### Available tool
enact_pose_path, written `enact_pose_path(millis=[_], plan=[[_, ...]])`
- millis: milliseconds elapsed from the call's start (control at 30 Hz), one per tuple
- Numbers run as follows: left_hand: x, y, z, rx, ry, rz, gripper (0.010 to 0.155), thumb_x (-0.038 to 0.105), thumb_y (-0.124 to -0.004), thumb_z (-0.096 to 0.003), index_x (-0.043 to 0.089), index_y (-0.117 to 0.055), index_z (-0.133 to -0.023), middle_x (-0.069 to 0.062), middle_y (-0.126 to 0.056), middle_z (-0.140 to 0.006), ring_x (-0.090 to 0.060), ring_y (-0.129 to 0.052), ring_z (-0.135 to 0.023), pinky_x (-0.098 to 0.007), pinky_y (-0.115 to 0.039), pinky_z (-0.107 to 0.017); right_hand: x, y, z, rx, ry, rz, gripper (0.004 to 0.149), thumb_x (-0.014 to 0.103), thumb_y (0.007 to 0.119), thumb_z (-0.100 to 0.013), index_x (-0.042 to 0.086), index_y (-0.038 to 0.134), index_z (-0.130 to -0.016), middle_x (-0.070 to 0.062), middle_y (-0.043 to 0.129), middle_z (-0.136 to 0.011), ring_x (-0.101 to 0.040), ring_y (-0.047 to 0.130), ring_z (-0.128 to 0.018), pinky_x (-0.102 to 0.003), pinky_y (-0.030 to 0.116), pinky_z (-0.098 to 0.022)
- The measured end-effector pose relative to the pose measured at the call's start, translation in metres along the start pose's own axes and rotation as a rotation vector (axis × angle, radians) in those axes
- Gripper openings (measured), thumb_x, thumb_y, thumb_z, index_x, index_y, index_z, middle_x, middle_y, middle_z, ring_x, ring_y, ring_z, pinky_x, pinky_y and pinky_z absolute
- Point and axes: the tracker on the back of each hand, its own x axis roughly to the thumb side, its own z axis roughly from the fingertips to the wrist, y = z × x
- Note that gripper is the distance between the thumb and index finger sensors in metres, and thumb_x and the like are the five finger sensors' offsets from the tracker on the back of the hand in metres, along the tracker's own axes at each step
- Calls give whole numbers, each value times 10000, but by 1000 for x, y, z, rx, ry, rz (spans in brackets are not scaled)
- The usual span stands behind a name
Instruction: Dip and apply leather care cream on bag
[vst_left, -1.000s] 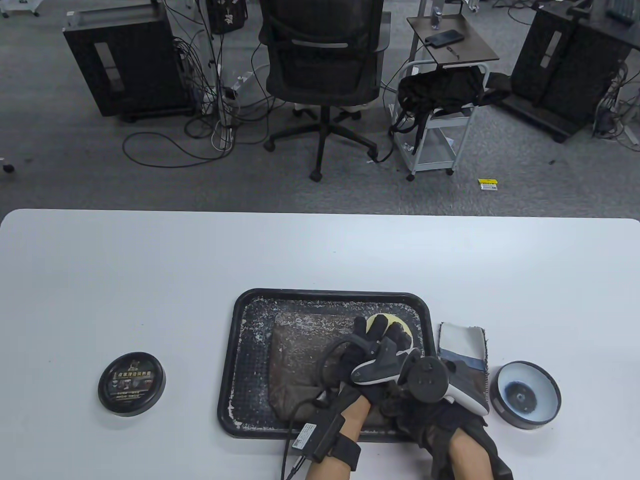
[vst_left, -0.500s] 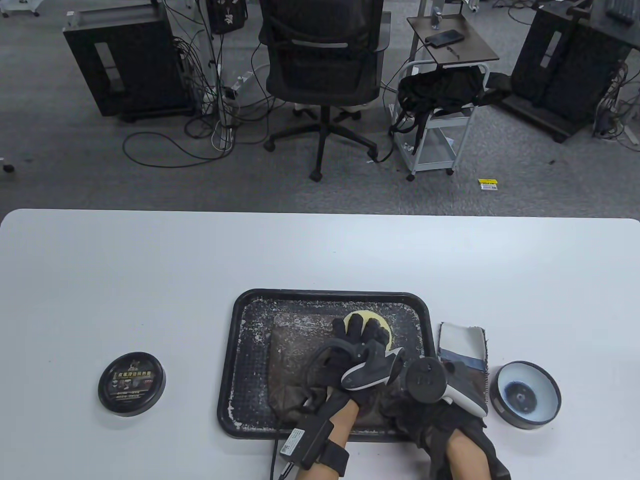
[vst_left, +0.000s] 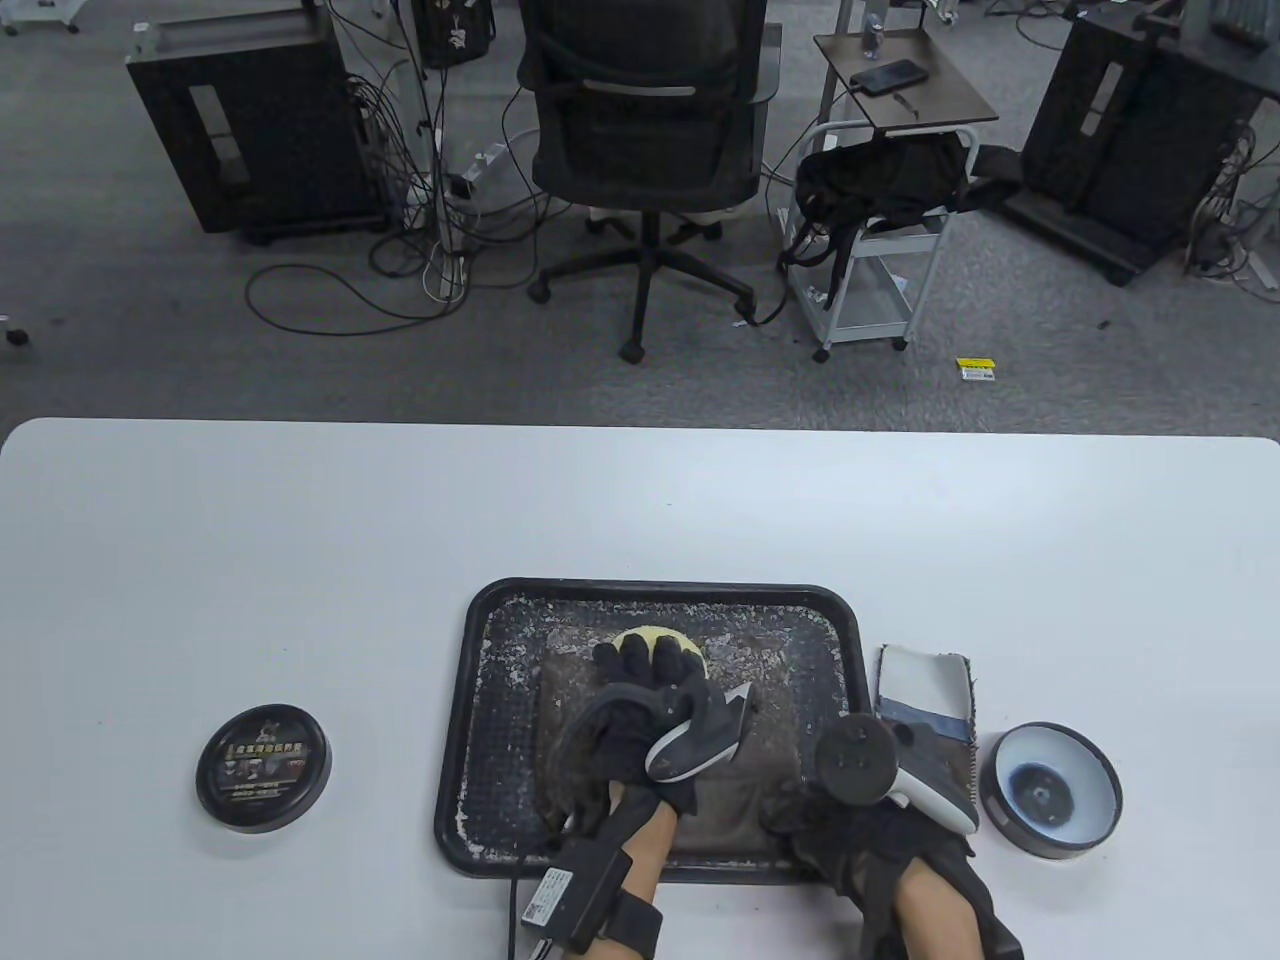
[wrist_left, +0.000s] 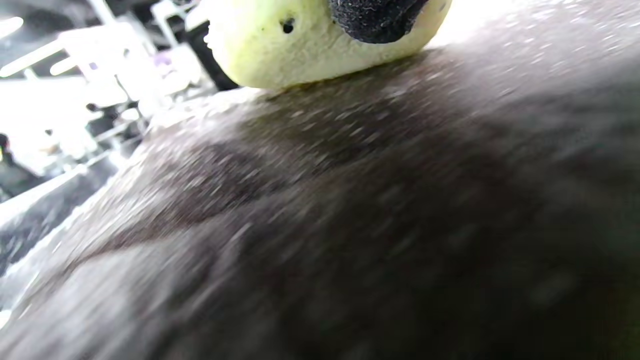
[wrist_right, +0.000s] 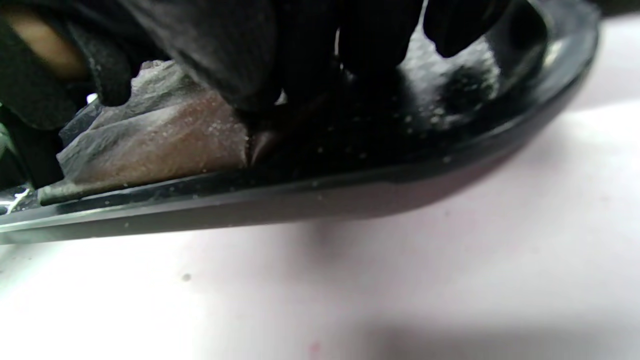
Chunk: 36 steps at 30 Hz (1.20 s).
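Down on the white counter (vst_left: 300, 560), a black tray (vst_left: 470, 700) holds a flat brown bag (vst_left: 745, 790), both speckled with pale flecks. The left hand (vst_left: 640, 715) lies on top of the bag with its fingers spread and bent over a round yellow sponge (vst_left: 655, 640), pressing it onto the bag near the far edge; the left wrist view shows that sponge (wrist_left: 300, 45) sitting right on the leather with a dark fingertip (wrist_left: 375, 17) on it. The right hand (vst_left: 850, 830) sits at the tray's near right corner, and from the right wrist view its fingers (wrist_right: 240, 60) come down curled onto the edge of the bag (wrist_right: 160, 140) just inside the tray's rim (wrist_right: 300, 195), holding it in place; whether they pinch the leather or only press it I cannot tell. Just right of the tray lies a folded cloth (vst_left: 925, 690), white at the far end and dark nearer, partly under the right hand's tracker. Beyond it, further right, stands an open round tin (vst_left: 1050, 790) with a pale inside and a dark smear in the middle. Well off to the left of the tray lies a black round lid (vst_left: 263, 768) with a printed label facing up.
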Motion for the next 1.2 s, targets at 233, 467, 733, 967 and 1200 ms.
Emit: enact_pose_path(millis=[233,467,733,967,1200], plan=[[-42,-11,5,9,82,-78,581,353,-668,-581,448,-428,-1101,144,-466,-1226,-210,-555,-1163,-544,-489,-843,-2,0,0,0,2,-18,487,245,793,-393,244,842,-877,-49,748,-971,-344,660,-931,-587,597,-665],[-87,-29,11,-52,247,67,582,347,-670,-581,416,-430,-1107,110,-477,-1222,-233,-584,-1149,-548,-502,-834,-1,-1,1,-11,9,-22,483,244,793,-392,242,851,-871,-50,758,-966,-344,670,-927,-586,603,-661],[-101,-35,14,-76,312,176,581,341,-678,-579,376,-447,-1110,62,-511,-1210,-248,-630,-1128,-534,-520,-829,-2,-1,1,-19,13,-20,480,243,793,-391,240,857,-867,-51,768,-960,-347,680,-922,-581,608,-661],[-83,-22,15,-18,226,117,566,342,-693,-573,369,-498,-1103,53,-556,-1197,-228,-643,-1121,-493,-524,-841,-3,-1,1,-21,11,-17,480,244,793,-391,238,857,-866,-54,769,-958,-349,681,-920,-582,608,-660],[-52,-13,16,-26,79,166,575,345,-687,-577,377,-468,-1107,66,-505,-1209,-219,-573,-1140,-488,-502,-847,-3,-1,1,-22,8,-20,481,243,793,-390,231,859,-866,-62,769,-957,-356,680,-919,-580,609,-660]])
